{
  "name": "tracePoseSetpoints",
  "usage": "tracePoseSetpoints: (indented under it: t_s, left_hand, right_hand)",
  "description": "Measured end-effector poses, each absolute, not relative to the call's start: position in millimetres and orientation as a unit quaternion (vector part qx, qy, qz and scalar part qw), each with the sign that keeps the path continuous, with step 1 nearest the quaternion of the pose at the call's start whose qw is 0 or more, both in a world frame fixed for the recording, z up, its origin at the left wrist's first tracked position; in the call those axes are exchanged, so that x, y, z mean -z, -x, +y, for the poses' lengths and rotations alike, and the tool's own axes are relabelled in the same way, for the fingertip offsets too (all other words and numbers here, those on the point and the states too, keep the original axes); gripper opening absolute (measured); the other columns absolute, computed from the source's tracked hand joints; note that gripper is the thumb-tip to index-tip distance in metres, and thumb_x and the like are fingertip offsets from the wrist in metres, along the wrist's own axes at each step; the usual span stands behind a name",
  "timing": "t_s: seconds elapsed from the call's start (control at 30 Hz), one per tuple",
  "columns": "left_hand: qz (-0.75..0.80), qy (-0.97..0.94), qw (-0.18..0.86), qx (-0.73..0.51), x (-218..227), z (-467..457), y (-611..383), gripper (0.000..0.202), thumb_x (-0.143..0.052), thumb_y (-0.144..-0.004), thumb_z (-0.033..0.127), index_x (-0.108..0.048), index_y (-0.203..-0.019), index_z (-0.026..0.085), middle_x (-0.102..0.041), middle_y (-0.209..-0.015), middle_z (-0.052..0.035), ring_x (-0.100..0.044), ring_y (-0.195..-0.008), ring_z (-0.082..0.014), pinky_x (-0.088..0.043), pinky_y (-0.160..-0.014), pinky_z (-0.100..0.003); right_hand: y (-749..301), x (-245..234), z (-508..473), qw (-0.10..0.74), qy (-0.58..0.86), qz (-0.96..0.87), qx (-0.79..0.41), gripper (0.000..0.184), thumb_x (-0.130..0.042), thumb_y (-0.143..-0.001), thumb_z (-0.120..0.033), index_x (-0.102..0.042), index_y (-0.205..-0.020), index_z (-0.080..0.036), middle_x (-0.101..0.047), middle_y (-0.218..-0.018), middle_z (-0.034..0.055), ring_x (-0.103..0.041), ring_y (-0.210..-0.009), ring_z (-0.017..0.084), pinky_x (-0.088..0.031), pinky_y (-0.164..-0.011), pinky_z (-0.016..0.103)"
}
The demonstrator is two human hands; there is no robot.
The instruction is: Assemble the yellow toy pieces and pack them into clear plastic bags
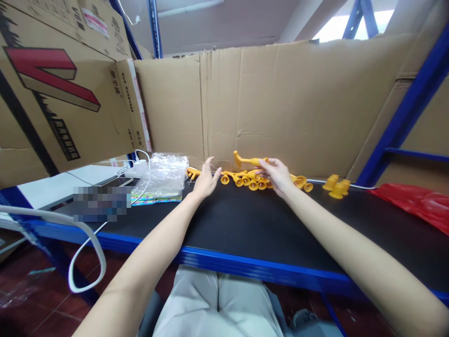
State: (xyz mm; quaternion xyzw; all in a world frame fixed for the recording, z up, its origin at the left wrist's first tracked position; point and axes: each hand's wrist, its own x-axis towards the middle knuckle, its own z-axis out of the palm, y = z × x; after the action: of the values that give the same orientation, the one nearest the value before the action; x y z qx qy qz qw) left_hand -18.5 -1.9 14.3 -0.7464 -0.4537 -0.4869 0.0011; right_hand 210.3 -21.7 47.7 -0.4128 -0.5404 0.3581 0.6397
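My right hand (278, 178) pinches a yellow trumpet-shaped plastic piece (249, 160) by one end and holds it above the shelf, its curved end pointing left. Below it lies a row of similar yellow pieces (253, 184), their round flared mouths facing me. At the row's left end my left hand (206, 181) is raised with its fingers apart, holding nothing. Behind this hand, partly hidden, are some thin branching yellow parts (192, 173). Several yellow cup-like pieces (336, 187) stand in a group to the right.
Clear plastic bags (168, 173) are stacked on the left, near a white charger (139, 168) with cables. A red plastic bag (414, 201) lies at the right. Cardboard (298, 107) walls off the back of the black shelf surface (245, 224), with a blue front rail (259, 271).
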Motion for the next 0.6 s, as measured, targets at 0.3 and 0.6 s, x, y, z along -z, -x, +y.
tracePoseSetpoints:
  t_s: [0.3, 0.6]
  left_hand:
    - [-0.668, 0.667, 0.0, 0.329, 4.5, 24.3, 47.2, 0.04, -0.045, -0.074, 0.017, -0.041, -0.114, 0.019, -0.043, -0.121, -0.0138, -0.04, -0.115, -0.0279, -0.037, -0.089, -0.044]
    - [-0.676, 0.687, -0.01, 0.266, 6.8, 26.8, 46.7, 0.039, -0.046, -0.072, 0.021, -0.044, -0.111, 0.019, -0.043, -0.12, -0.0134, -0.041, -0.114, -0.0276, -0.037, -0.09, -0.041]
  right_hand:
    - [-199.6, -20.2, 25.1, 0.351, 0.541, -0.755, 0.119, 0.03, -0.054, -0.075, -0.033, -0.047, -0.102, -0.019, -0.064, -0.088, 0.0081, -0.059, -0.079, 0.023, -0.037, -0.075, 0.037]
    - [-174.6, -5.9, 28.0, 0.261, 0.497, -0.795, 0.229, 0.029, -0.044, -0.083, -0.03, -0.045, -0.108, -0.015, -0.063, -0.096, 0.0114, -0.055, -0.088, 0.022, -0.026, -0.08, 0.034]
